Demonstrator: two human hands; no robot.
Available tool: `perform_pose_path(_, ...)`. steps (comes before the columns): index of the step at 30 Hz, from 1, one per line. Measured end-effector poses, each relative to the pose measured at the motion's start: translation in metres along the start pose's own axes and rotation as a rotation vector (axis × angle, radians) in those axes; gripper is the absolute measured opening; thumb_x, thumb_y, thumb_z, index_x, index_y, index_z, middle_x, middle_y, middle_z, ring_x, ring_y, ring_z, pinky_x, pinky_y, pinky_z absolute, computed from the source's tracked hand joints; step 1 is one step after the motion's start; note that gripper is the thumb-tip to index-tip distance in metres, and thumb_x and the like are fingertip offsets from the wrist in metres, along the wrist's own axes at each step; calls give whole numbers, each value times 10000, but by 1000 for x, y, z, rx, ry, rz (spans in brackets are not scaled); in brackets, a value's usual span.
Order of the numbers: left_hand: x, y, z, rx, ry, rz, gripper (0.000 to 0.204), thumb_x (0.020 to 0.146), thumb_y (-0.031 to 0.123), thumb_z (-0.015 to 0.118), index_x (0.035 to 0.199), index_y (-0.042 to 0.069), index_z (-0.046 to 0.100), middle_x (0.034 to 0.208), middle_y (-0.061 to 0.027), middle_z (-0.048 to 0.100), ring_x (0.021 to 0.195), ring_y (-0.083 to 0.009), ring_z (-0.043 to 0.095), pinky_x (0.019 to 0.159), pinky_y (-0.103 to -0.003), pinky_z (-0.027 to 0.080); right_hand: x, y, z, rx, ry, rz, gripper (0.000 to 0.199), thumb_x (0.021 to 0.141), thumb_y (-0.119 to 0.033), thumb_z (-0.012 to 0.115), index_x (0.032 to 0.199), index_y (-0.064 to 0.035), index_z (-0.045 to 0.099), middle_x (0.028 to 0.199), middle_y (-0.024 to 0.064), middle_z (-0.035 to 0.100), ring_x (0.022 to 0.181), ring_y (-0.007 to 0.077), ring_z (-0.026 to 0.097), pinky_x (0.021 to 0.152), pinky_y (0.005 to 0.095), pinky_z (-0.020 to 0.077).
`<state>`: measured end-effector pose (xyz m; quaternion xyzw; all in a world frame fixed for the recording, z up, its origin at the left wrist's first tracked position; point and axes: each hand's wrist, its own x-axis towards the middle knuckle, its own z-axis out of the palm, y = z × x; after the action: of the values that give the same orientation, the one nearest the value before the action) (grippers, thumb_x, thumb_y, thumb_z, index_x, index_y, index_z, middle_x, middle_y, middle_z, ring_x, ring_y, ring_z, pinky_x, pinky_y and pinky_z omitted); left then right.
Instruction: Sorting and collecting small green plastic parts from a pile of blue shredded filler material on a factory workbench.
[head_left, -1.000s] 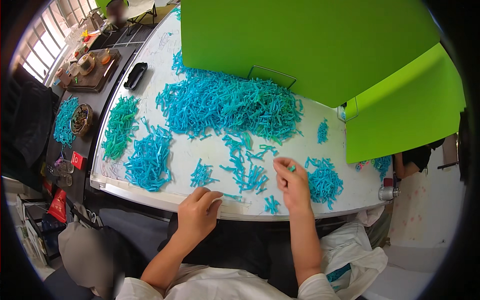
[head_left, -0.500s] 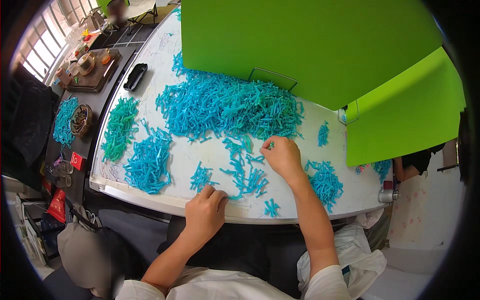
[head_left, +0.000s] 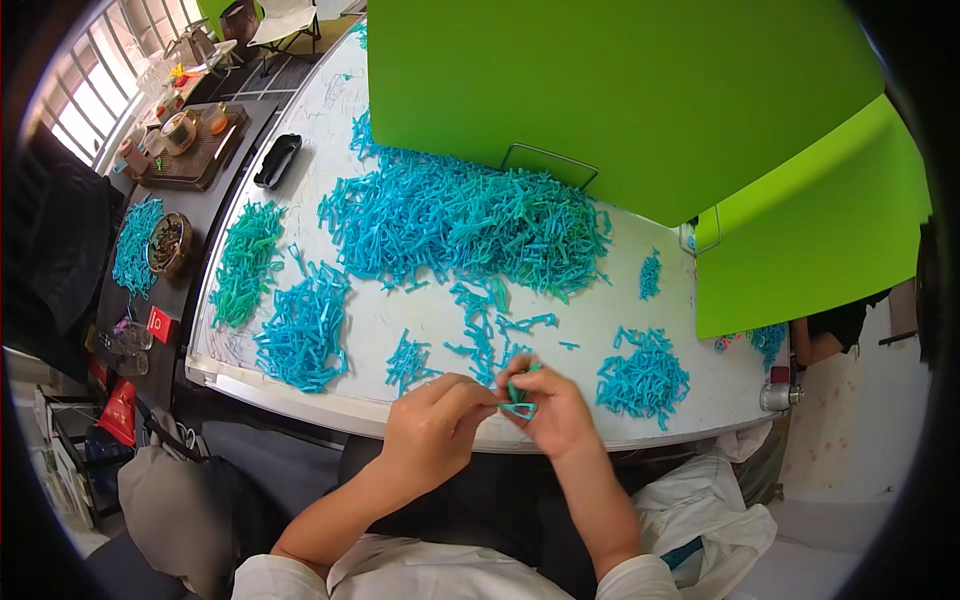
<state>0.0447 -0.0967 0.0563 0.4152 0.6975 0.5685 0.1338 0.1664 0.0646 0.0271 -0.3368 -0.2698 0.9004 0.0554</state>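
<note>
My left hand (head_left: 432, 428) and my right hand (head_left: 558, 412) meet above the near edge of the white table (head_left: 380, 398). Pinched between the fingertips of both is a small light-blue looped plastic piece (head_left: 519, 409). The right fingers also curl round some darker green pieces (head_left: 516, 388), partly hidden. Just beyond the hands a loose strip of blue pieces (head_left: 480, 325) runs up to a large blue-green heap (head_left: 450, 215). A small blue pile (head_left: 407, 360) lies left of it. To the right of my right hand is a bigger blue pile (head_left: 644, 375).
Farther left are a green pile (head_left: 246, 262), a blue pile (head_left: 304, 325) and a black tray (head_left: 277, 161). Bright green panels (head_left: 620, 90) overhang the far side. A dark side table (head_left: 180, 290) holds a basket (head_left: 170, 244). A person's arm (head_left: 815, 345) shows at right.
My right hand has come back toward me and left, meeting my left hand. The left hand has moved right. A blue looped piece now shows between them; the small cluster near the front edge no longer shows.
</note>
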Motion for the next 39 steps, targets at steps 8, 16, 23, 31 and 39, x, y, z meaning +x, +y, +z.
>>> perform_pose_path(8,72,-61,0,307,-87,-12,189,825,50,802,996,125,771,964,-92,677,786,-301,693,648,-393,555,-5,28,1,235,168,60,288,1042,-273,569,1079,-5,666,1018,138,702,921,279,713,811,397,639)
perform_pose_path(16,90,-97,13,547,-87,53,151,806,106,829,946,113,774,898,-98,640,781,-339,680,670,-440,547,-7,35,-3,281,155,91,308,1058,-272,549,1107,8,665,1027,164,702,933,294,717,828,408,641)
perform_pose_path(23,65,-29,-8,213,-214,38,204,783,80,835,980,121,801,903,-83,653,714,-289,655,639,-403,530,-2,24,19,315,151,-46,356,1084,-285,505,1199,28,630,1134,186,703,1068,318,710,969,434,610)
perform_pose_path(31,132,-84,34,634,-302,323,132,832,45,712,929,115,767,947,-94,617,838,-319,675,665,-439,547,-7,25,10,338,139,-45,346,1084,-294,514,1163,16,648,1150,198,710,1061,333,715,938,439,625)
perform_pose_path(39,116,-70,25,569,-299,326,125,798,-15,695,867,90,701,971,-87,607,863,-325,667,672,-450,533,-14,28,9,322,148,-37,343,1088,-283,498,1158,17,648,1153,201,709,1051,333,717,948,439,620)
